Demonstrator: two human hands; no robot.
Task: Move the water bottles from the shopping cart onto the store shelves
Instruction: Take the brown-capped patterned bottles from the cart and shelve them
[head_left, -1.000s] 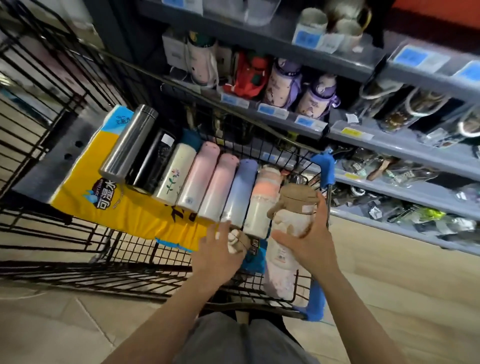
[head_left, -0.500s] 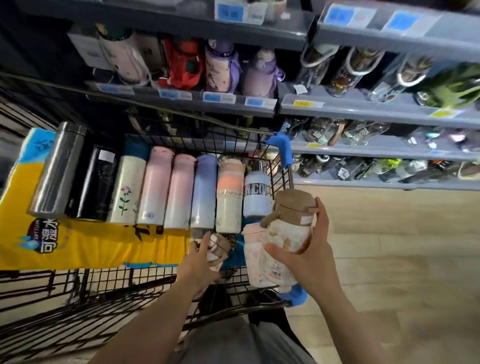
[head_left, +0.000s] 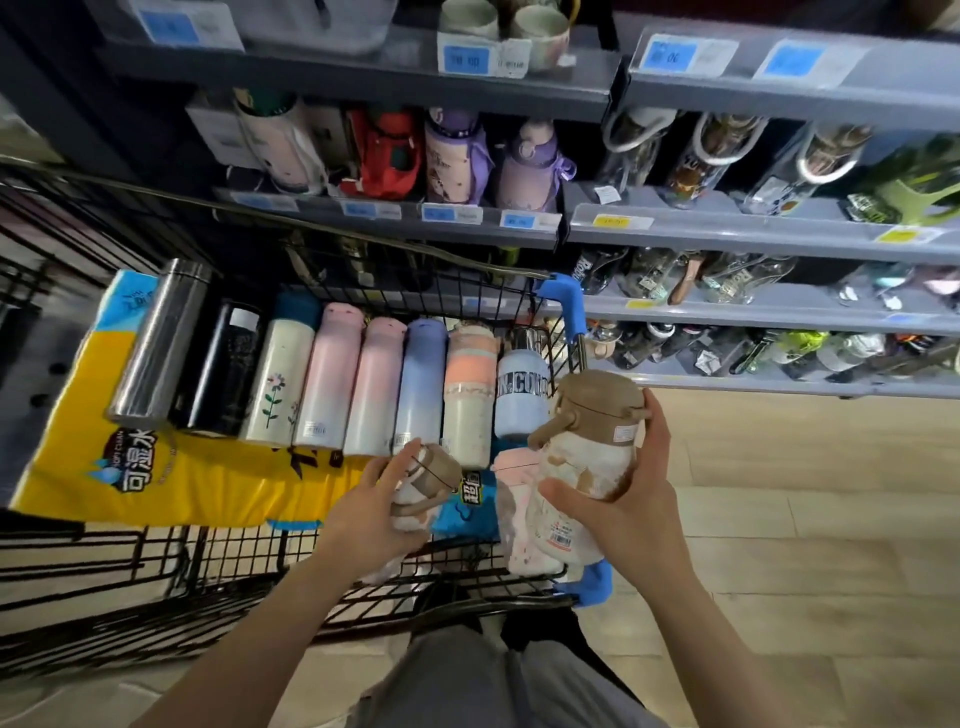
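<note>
While both hands loaded, risk is a drop: right hand (head_left: 631, 512) wraps brown-lidded bottle (head_left: 589, 449) above cart's right corner, thumb low on smooth plastic body; could slip. Left hand (head_left: 374, 512) curls round smaller brown-lidded bottle (head_left: 423, 480) just over wire shopping cart (head_left: 363, 564); lid strap may snag mesh. Remaining flasks, steel flask (head_left: 158, 340) to pale blue bottle (head_left: 521, 387), lie side by side: slick cylinders, prone to rolling. Store shelves (head_left: 727, 231) crowded; knocking stock likely.

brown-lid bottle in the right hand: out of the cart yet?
Out, by the look of it. The right hand grips the brown-lid bottle raised above the shopping cart rim, lid upward, slightly tilted.
</note>
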